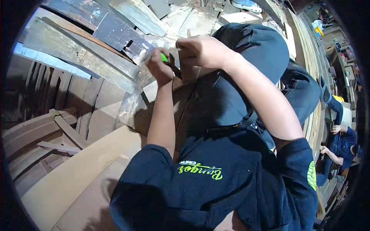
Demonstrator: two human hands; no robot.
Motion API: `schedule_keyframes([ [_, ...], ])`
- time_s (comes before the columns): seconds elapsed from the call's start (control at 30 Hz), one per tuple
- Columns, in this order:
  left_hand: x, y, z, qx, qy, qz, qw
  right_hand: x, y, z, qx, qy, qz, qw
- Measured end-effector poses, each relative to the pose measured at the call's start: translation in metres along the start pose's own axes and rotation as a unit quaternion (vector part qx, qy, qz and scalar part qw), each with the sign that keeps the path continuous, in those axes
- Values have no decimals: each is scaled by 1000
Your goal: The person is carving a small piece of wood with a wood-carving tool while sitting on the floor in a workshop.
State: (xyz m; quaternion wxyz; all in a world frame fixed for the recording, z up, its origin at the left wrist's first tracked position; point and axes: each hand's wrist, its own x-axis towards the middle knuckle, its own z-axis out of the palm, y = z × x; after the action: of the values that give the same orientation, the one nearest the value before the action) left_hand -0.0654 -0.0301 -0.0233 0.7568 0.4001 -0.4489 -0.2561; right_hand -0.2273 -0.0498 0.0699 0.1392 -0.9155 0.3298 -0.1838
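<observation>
Green-handled tool (165,58) is sitting near upper centre of the frame, the left hand (160,69) closing tightly around it. The right hand (200,50) is curling, fingers bent, pressing rough grey wooden planks (77,50).

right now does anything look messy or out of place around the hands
The weathered planks past the hands lie stacked at crossed angles, not lined up. The left hand grips a green-handled tool beside the right hand. Nothing looks spilled or freshly broken.
</observation>
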Motion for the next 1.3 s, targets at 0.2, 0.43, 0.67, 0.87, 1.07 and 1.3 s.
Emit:
schedule_keyframes([
  [0.2,14,57,-13,-237,8,-101,966,4,-5,-5,-15,-28,24,999],
  [0.43,7,24,-3,-188,-2,-112,976,11,-6,-4,-109,-61,64,990],
  [0.67,2,29,-4,-130,-37,-15,991,17,-14,-10,-102,-77,51,990],
  [0.87,6,17,-14,-186,6,-128,974,16,-5,-3,-107,-61,33,992],
  [1.07,1,29,-5,-187,-5,-97,978,14,-2,-7,-129,-49,32,990],
  [1.3,4,25,-10,-220,48,-145,963,13,-7,-3,-114,-60,53,990],
])
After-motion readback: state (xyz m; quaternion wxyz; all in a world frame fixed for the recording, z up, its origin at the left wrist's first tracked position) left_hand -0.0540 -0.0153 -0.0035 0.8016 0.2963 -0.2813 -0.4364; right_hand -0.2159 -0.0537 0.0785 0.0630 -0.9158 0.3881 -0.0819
